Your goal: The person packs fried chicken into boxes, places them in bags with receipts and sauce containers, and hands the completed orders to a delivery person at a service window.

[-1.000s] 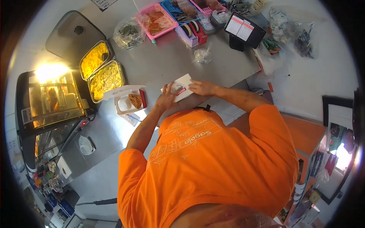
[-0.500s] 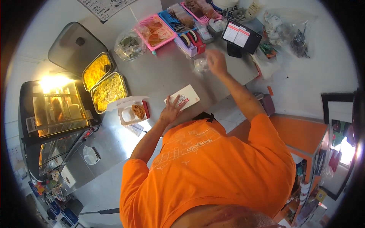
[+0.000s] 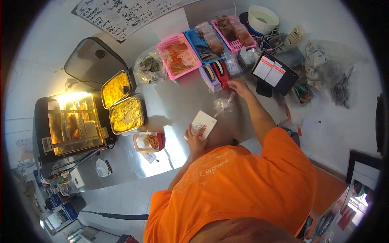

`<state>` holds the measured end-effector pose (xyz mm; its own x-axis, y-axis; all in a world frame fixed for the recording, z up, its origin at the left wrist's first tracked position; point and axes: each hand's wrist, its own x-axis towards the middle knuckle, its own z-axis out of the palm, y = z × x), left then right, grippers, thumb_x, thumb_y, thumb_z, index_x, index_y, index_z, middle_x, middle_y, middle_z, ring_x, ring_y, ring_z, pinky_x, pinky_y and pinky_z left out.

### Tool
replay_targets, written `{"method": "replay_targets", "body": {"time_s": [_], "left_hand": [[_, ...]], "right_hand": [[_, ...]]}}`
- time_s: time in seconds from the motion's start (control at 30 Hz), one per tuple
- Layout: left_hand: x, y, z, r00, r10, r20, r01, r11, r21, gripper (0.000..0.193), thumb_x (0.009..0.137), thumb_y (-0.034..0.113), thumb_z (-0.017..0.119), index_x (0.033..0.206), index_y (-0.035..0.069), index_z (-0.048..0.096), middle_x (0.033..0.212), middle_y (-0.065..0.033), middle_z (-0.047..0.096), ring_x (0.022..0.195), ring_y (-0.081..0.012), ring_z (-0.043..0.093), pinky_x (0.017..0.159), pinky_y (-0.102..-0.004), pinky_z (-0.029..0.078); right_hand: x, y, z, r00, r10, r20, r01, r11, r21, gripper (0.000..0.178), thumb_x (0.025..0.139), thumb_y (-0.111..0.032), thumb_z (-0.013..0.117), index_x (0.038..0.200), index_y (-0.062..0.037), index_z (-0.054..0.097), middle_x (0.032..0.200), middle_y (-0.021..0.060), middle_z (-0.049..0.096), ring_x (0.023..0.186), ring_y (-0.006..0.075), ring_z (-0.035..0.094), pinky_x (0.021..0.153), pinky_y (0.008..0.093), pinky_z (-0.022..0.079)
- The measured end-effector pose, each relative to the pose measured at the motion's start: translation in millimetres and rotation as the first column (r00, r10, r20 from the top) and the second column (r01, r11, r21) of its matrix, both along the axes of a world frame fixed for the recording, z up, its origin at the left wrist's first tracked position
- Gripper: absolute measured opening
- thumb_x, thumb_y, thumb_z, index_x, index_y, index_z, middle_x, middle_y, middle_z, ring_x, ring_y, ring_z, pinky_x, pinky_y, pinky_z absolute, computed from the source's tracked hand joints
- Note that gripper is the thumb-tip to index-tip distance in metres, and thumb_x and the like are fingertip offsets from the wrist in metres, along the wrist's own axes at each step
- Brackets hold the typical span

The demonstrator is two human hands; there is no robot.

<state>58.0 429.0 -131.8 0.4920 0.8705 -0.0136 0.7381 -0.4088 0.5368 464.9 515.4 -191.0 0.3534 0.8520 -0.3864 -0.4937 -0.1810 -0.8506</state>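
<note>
White walls (image 3: 320, 24) stand behind a grey metal desk (image 3: 172, 97), which shines brightly near its front edge. From the head view, a closed white box (image 3: 207, 118) lies on the desk just in front of the person in the orange shirt (image 3: 243, 186). Its long axis slants, one end pointing away and to the right, the other back and to the left; its printed face is up.

The left hand (image 3: 196, 139) rests on the box's near left part, fingers a little apart; whether it also grips the side cannot be told. The right hand (image 3: 239, 86) reaches farther out, its fingers close together at the near end of a red tape dispenser (image 3: 222, 75). Whether they are clamped on tape cannot be made out. The dispenser points away from the person, leaning slightly left, with a purple tape dispenser (image 3: 210, 80) alongside on its left.

A small clear bag (image 3: 223, 106) lies just below the right hand. To the left, an open box (image 3: 161, 141) holds fried chicken (image 3: 152, 141). A pink basket (image 3: 187, 71) sits beyond, and a tablet (image 3: 279, 75) stands right of the right hand.
</note>
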Motion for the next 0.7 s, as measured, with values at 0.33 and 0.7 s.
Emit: {"method": "replay_targets", "body": {"time_s": [0.33,0.7], "left_hand": [[28,66,109,0.947,0.280,0.161,-0.286,0.958,0.019,0.061,0.064,0.023,0.090,0.121,0.026,0.070,0.156,-0.0233,0.032,0.140,-0.0478,0.030,0.109,-0.0571,0.037],[-36,73,162,0.970,-0.068,0.232,0.033,0.987,0.155,0.067,0.070,0.016,0.084,0.130,0.010,0.055,0.138,-0.0190,0.055,0.129,-0.0374,0.053,0.102,-0.0518,0.046]], "right_hand": [[-34,-30,59,0.889,-0.303,0.344,0.374,0.913,-0.161,0.017,0.093,-0.022,0.069,0.090,-0.0056,0.070,0.070,0.0006,0.062,0.056,0.0146,0.062,0.050,0.0298,0.046],[-264,-93,200,0.798,0.284,0.531,-0.193,0.956,-0.222,0.049,0.081,-0.051,0.080,0.073,-0.0024,0.074,0.060,0.0088,0.065,0.052,0.0150,0.059,0.052,0.0352,0.048]]}}
